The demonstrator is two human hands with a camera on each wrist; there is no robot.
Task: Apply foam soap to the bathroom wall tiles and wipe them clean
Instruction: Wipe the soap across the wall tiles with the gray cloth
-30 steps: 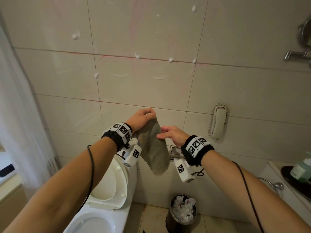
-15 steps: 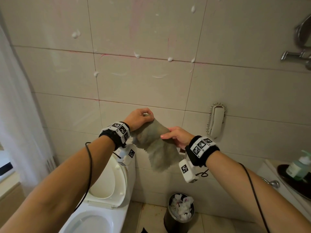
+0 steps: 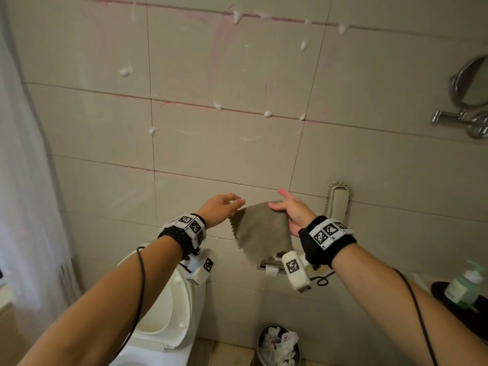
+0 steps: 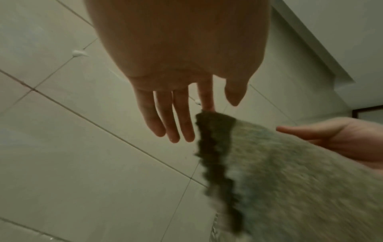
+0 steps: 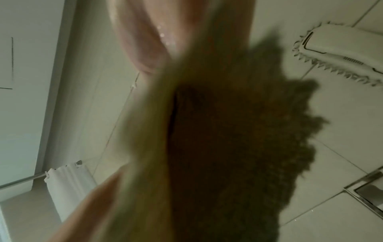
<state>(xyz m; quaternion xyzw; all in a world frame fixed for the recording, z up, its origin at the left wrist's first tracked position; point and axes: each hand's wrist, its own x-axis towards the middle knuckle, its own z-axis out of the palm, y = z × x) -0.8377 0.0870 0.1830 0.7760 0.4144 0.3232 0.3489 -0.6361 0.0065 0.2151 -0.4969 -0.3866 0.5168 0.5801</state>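
Observation:
A grey-green cloth (image 3: 261, 231) hangs in front of the lower wall tiles (image 3: 224, 143). My right hand (image 3: 286, 208) holds its top edge, thumb on the near face, index finger pointing up. In the right wrist view the blurred cloth (image 5: 228, 147) covers most of the palm. My left hand (image 3: 236, 203) is just left of the cloth, with its fingers (image 4: 176, 117) straight and spread. Only the index tip is at the cloth's corner (image 4: 213, 119). Several white foam dabs (image 3: 217, 104) dot the tiles above, along reddish grout lines.
A toilet (image 3: 169, 299) with raised lid stands below my left arm. A bin (image 3: 280, 344) full of tissue sits on the floor. A wall phone (image 3: 339, 204) hangs right of my right hand. At far right are a round mirror (image 3: 472, 83) and a soap bottle (image 3: 464, 286). A white curtain (image 3: 21, 180) hangs at left.
My left hand has let go of the cloth's corner and straightened its fingers. The right hand has risen a little, keeping the cloth. The view has tilted up the wall.

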